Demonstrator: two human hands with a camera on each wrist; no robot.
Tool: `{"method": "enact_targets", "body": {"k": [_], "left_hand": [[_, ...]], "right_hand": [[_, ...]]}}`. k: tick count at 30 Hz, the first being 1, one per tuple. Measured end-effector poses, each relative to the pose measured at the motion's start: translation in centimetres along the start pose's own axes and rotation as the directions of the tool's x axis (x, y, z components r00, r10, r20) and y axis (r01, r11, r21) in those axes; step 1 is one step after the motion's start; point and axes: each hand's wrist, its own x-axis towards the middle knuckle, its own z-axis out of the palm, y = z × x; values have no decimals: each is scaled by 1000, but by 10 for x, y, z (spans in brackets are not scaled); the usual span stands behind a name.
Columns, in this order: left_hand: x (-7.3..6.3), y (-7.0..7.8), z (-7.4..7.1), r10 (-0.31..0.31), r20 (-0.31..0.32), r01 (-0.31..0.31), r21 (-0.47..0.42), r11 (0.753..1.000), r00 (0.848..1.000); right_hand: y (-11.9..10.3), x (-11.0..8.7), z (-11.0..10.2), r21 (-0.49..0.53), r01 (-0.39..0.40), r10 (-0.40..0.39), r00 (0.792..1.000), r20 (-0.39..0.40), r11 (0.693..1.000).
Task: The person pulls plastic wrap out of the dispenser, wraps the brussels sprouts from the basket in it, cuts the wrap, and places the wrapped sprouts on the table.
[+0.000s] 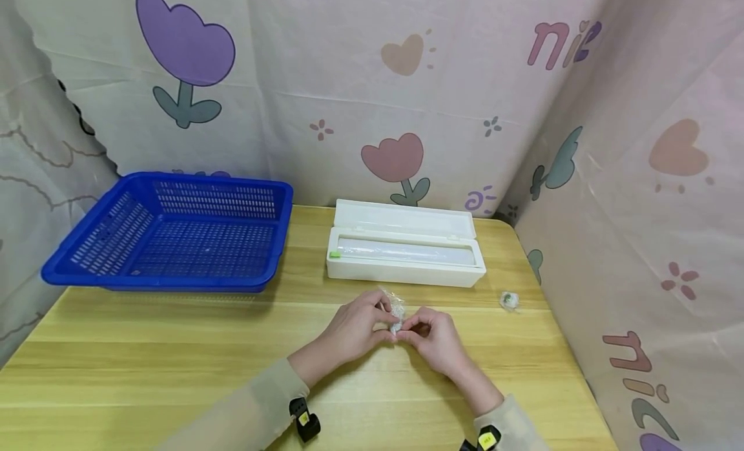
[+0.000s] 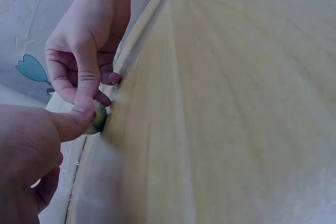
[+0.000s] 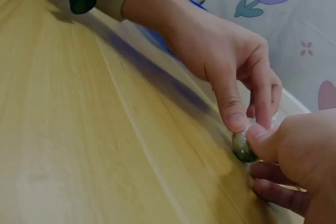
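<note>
Both hands meet over the wooden table point(image 1: 279, 399), in front of a white box. Between them is a small, round green item point(image 3: 243, 149) in crinkled clear plastic film point(image 1: 398, 307); its exact kind is unclear. My left hand point(image 1: 363, 323) pinches the film from the left with thumb and fingers. From the right, my right hand point(image 1: 437, 340) pinches the same wrapped item. In the left wrist view the green side of the item point(image 2: 97, 119) shows just under the touching thumbs. Fingers cover much of it in every view.
Behind the hands lies the long white box point(image 1: 407, 274), lid raised, with a roll of clear film point(image 1: 407, 251) inside. A blue plastic basket point(image 1: 168, 284) stands at the back left. Toward the right edge sits a small film-wrapped item point(image 1: 509, 300). Patterned curtains point(image 1: 453, 63) hang behind and right.
</note>
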Motion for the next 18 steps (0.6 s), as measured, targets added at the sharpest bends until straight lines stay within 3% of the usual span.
{"method": "enact_targets", "body": {"k": [4, 6, 10, 11, 14, 18], "left_hand": [[1, 3, -3, -4, 16, 4, -29, 1000, 1000], [1, 4, -4, -6, 20, 7, -44, 999, 1000], [-2, 6, -4, -13, 14, 13, -52, 999, 1000], [-2, 7, -4, -13, 12, 13, -48, 999, 1000], [-4, 6, -2, 2, 7, -1, -42, 999, 1000], [-6, 4, -3, 53, -9, -53, -23, 998, 999]], "right_hand": [[0, 0, -4, -149, 146, -148, 989, -1, 978], [0, 0, -6, -246, 258, -263, 965, 14, 934], [0, 0, -9, -394, 437, -444, 893, 79, 809], [0, 0, -9, -413, 458, -463, 881, 94, 787], [2, -2, -9, -454, 471, -472, 873, 120, 756], [4, -3, -6, -459, 471, -475, 872, 115, 754]]}}
